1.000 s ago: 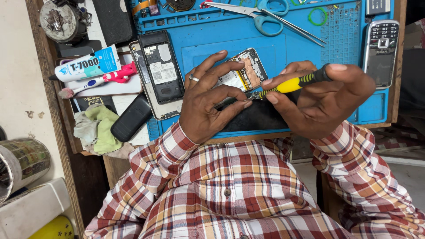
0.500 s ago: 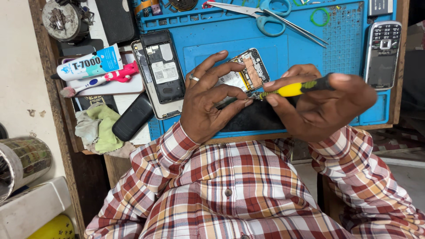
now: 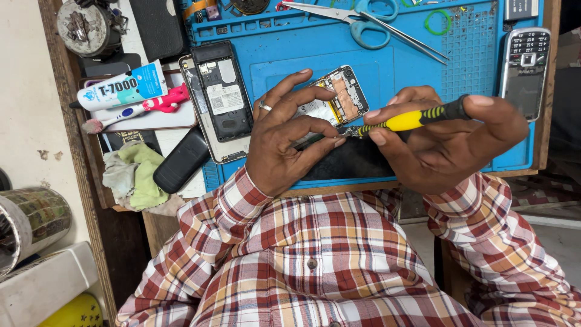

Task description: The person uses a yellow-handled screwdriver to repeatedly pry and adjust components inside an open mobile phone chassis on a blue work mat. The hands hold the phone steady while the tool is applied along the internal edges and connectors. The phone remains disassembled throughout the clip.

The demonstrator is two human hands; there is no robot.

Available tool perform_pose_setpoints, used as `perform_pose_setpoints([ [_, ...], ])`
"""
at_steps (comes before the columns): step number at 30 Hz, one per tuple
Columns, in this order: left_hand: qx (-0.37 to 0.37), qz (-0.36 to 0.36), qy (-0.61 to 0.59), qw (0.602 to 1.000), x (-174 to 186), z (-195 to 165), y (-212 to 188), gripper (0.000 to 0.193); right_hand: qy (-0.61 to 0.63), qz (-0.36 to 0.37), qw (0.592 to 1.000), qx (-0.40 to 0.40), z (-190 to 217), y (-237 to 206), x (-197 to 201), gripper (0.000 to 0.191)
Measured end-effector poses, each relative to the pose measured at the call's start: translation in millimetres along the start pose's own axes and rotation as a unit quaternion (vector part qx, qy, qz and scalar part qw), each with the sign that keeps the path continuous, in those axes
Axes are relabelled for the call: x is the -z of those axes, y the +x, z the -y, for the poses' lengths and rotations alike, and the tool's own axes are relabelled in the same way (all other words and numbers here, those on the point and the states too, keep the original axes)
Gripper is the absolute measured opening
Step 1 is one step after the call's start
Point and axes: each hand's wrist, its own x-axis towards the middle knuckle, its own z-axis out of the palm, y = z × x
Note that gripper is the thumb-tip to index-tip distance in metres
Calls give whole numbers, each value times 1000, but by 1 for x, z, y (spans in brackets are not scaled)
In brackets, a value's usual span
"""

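Left hand (image 3: 284,145) fingers pin opened phone with exposed circuit board (image 3: 336,100) on blue mat (image 3: 411,72); right hand (image 3: 448,142) grips yellow-black screwdriver (image 3: 411,119), tip at the phone's edge.

On the work mat (image 3: 399,54) the opened phone (image 3: 331,103) lies between the left hand (image 3: 284,142) and the right hand (image 3: 451,142). The screwdriver (image 3: 405,120) in the right hand touches its near edge. Left of it lies a phone without back cover (image 3: 219,97); behind it, the scissors (image 3: 357,18); far right, a keypad phone (image 3: 524,71). The glue tube (image 3: 121,88) lies left, off the mat.
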Motion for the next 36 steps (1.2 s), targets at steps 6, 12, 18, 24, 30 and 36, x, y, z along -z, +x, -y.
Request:
perform_pose_setpoints([
  [6, -6, 0, 10, 1000, 0, 0, 0, 14, 25, -10, 999, 22, -5, 1, -6, 90],
  [12, -14, -2, 23, 1000, -1, 3, -1, 14, 7, 10, 1000, 27, 2, 6, -5, 93],
  [18, -17, -5, 46, 999, -3, 4, -1, 14, -26, 75, 993, 82, 7, 16, 0, 103],
  [24, -8, -15, 45, 999, -4, 3, 0, 15, -29, 53, 996, 59, 4, 10, 0, 98],
  [30, -3, -21, 46, 999, -4, 2, -1, 28, -8, -26, 998, 63, -13, 3, -3, 88],
  [36, -1, -25, 85, 996, -7, 2, 1, 34, -67, -15, 997, 29, -39, 2, 16, 83],
])
